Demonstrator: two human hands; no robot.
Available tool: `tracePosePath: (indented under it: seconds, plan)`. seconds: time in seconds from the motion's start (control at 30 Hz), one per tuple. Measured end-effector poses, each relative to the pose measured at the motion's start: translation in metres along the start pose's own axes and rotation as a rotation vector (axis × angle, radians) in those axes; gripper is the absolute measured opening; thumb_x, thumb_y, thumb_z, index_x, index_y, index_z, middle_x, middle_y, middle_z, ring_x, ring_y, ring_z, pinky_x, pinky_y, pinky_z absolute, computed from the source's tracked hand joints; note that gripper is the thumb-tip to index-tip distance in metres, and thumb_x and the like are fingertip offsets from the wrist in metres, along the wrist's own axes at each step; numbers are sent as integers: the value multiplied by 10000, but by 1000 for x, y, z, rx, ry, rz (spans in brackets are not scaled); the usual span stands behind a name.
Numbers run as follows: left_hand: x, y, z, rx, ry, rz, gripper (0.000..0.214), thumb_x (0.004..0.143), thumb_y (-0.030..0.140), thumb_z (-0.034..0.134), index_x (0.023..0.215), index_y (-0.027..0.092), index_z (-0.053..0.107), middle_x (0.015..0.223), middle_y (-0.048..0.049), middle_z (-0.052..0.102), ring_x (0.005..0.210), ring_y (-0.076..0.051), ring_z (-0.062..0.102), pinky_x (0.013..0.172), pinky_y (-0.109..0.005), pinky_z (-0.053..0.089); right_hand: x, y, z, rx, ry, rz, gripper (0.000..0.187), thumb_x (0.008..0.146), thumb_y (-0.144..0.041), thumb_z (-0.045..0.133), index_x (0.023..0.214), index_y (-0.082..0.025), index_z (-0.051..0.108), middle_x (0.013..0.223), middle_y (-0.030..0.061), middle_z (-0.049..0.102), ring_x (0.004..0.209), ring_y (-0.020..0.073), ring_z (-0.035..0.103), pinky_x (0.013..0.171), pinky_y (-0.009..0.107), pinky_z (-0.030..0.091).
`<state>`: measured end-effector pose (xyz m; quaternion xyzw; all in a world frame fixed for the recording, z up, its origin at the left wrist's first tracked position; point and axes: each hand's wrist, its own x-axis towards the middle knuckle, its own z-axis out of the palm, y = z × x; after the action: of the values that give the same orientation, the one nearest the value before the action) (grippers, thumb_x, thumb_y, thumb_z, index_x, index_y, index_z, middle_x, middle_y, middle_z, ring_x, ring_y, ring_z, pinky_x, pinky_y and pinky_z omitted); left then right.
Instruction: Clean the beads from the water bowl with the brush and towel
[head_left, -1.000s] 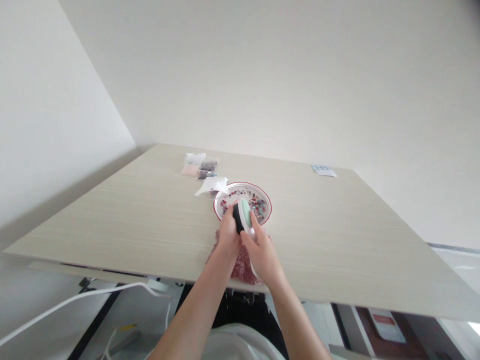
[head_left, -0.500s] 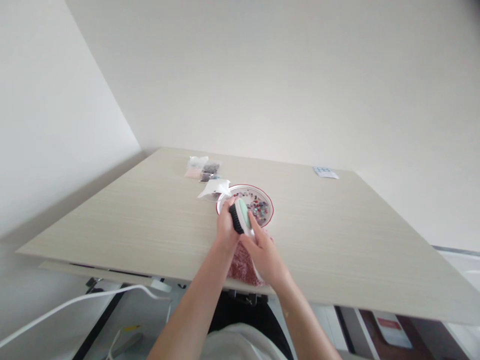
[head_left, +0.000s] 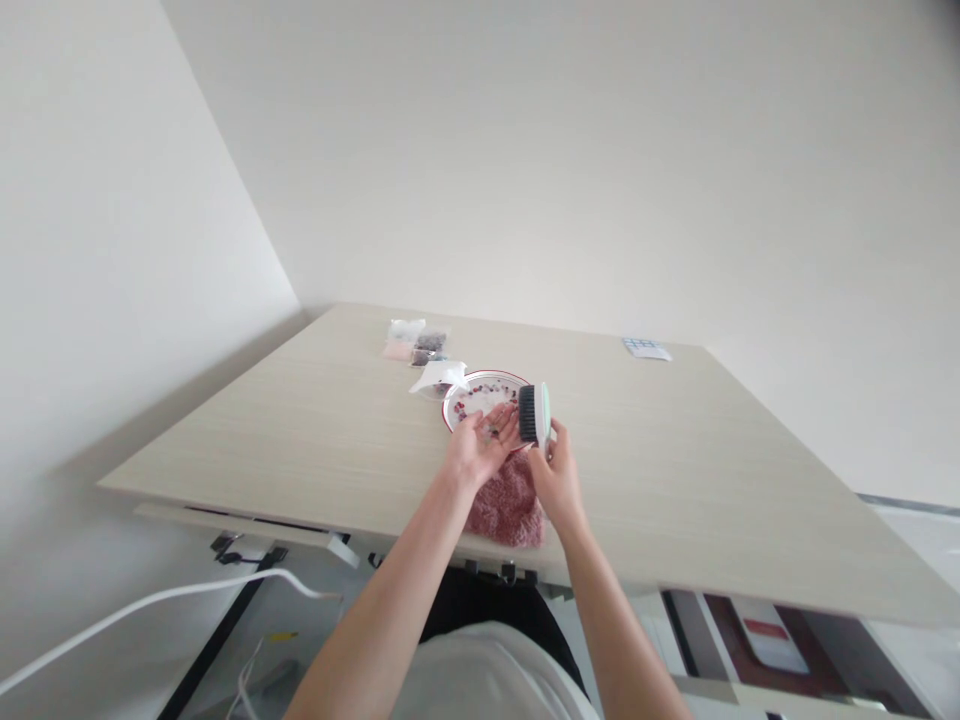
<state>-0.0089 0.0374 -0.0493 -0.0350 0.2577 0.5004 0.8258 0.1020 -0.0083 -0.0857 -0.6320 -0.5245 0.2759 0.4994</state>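
Observation:
My right hand [head_left: 557, 478] grips the handle of a white and pale green brush [head_left: 538, 415], its dark bristles turned left. Palm up, my left hand [head_left: 480, 448] lies open beside the bristles, with a few small beads [head_left: 492, 432] on the palm. Behind the hands is a white plate [head_left: 448, 408] with a red rim, partly covered by my left hand. Small red, dark and clear beads [head_left: 480, 389] are scattered on it. Under my wrists, a fuzzy pink cloth [head_left: 506, 505] lies at the table's front edge.
Touching the plate's left rim is an opened white bag [head_left: 441, 375]. Clear bags of dark beads [head_left: 430, 347] and pale pink beads [head_left: 398, 350] lie farther back. A printed sheet [head_left: 646, 348] is at the back right. A white cable [head_left: 187, 590] hangs at lower left.
The brush has moved right, away from my left hand, and its bristles now face left. My left hand has turned palm up and opened, showing small beads.

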Motion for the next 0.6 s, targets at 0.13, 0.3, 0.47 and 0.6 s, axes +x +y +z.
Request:
tracePosePath:
  seconds: [0.13,0.3,0.47,0.6]
  plan:
    - [-7,-2,0,-27,13,-3,243,852,183,341,798,80,554,790,-136,634,780,-200,644,636,-303,539,5,18,-26,-272,14,122,305,807,-287,304,1001,-167,505,798,44,645,637,140,584,571,225,408]
    - [-17,1,2,-101,29,-34,226,847,162,354,702,102,517,625,-64,576,625,-132,619,546,-225,529,13,33,-50,-515,5,213,298,828,-378,352,757,-180,563,579,38,607,643,186,582,591,258,362]
    - [-23,7,-3,-101,39,-40,216,827,129,371,644,120,485,567,-27,528,530,-93,568,480,-189,494,19,42,-49,-709,10,259,298,816,-390,421,915,-157,577,767,105,653,786,227,603,621,275,362]
    - [-23,12,-6,-95,38,-24,206,807,103,386,624,125,479,570,-25,525,525,-92,560,478,-194,485,25,45,-44,-797,2,252,311,832,-401,407,892,-161,595,874,134,656,834,240,606,630,282,366]
